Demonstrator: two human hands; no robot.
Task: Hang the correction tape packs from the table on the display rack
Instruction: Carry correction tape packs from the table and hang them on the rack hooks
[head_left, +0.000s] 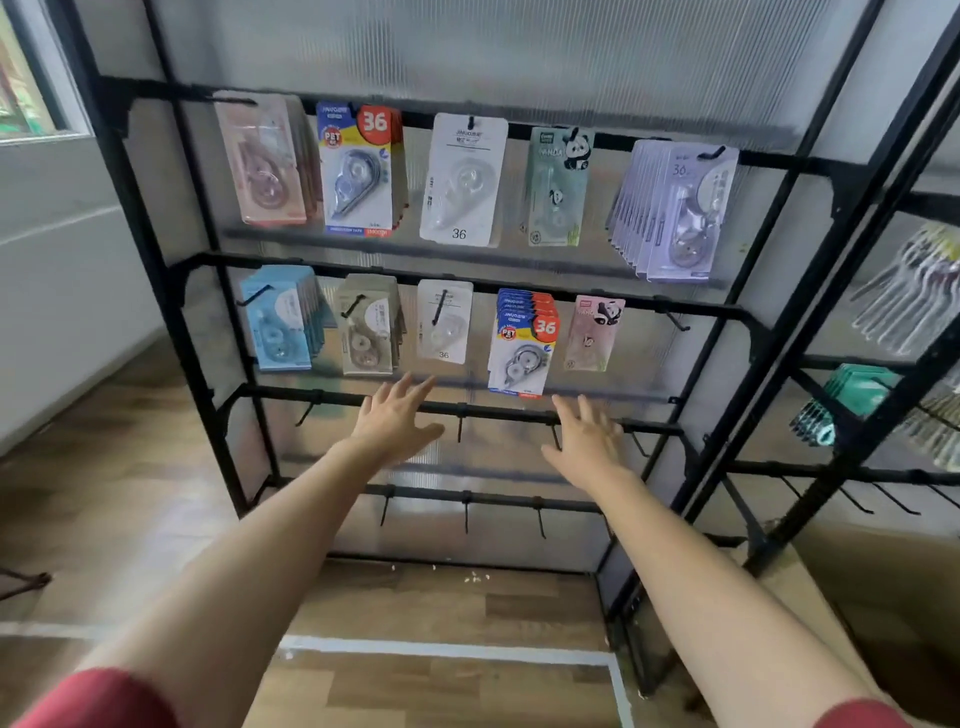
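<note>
one head camera, square on the rack

just the one view, worn on the head, looking forward and down. the display rack (498, 414) is near and fills the middle of the wide-angle frame, its bars bending toward the edges. the left arm (249, 561) and right arm (701, 587) run in from the bottom corners. floor (130, 467) low left, a neighbouring rack (852, 364) clipped at the right edge, a window (21, 78) corner top left.

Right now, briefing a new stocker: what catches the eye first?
The left hand and right hand, both bare and open, reach toward empty hooks on the black metal display rack. Above them hang two rows of carded correction tape packs; the lower row's blue-and-red "36" packs stand out.
</note>
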